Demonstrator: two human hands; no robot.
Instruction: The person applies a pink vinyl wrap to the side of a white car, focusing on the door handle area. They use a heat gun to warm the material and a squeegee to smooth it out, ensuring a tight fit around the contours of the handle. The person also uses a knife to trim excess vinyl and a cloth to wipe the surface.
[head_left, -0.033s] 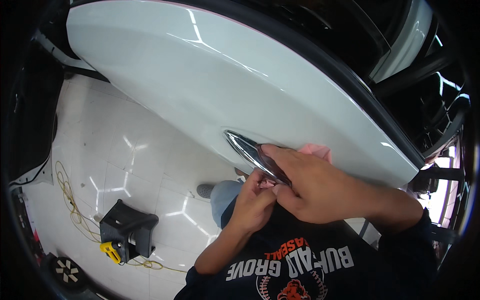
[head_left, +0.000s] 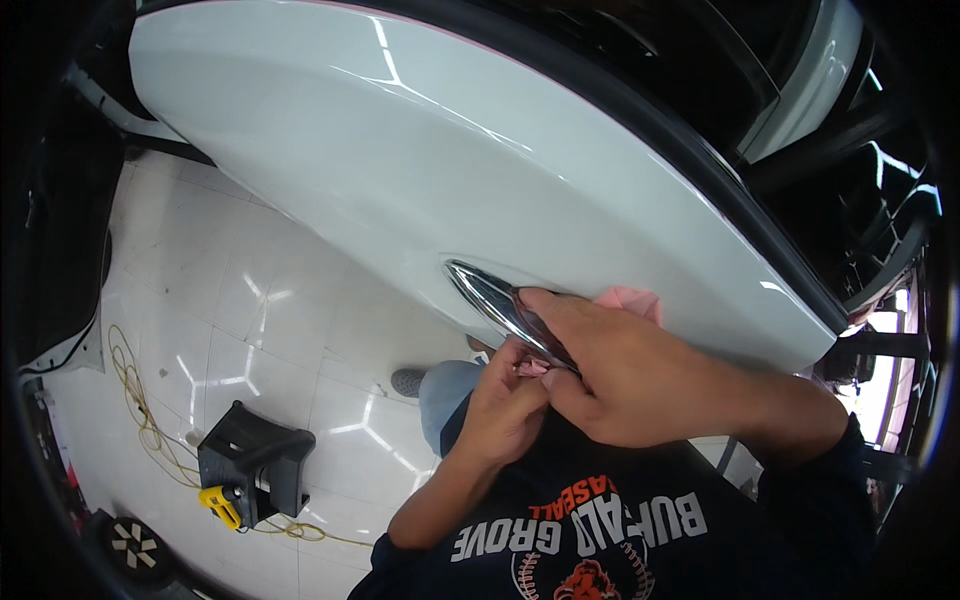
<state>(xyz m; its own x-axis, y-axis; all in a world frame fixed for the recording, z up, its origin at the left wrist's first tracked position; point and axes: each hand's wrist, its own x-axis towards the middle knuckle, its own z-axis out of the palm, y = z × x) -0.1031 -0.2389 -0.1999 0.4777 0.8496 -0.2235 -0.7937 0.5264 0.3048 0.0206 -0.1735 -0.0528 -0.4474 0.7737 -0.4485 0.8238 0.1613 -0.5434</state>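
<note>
Car door: a white car door fills the upper middle, its glossy paint carrying bright light reflections; black trim runs along its upper edge.
Handle: the chrome door handle is on the door, just above the person's torso in view; its pointed end is bare toward the left, and the other end goes under the right hand.
Left hand: the left hand is at the lower edge of the handle, its grip pinching a crumpled pink scrap between thumb and fingers.
Right hand: the right hand lies across the handle, forefinger along the chrome and thumb tip beside the scrap; whether its grip clasps anything under the palm, I cannot tell.
Pink sheet: a pink sheet sticks out beyond the right hand, against the door; whether it joins the scrap is hidden.
Stool: a black step stool stands on the pale tiled floor, a yellow-and-black power tool at its near left side.
Cord: a yellow cord lies in loose loops near the stool.
Clothing: a dark printed shirt, blue jeans and a grey shoe.
</note>
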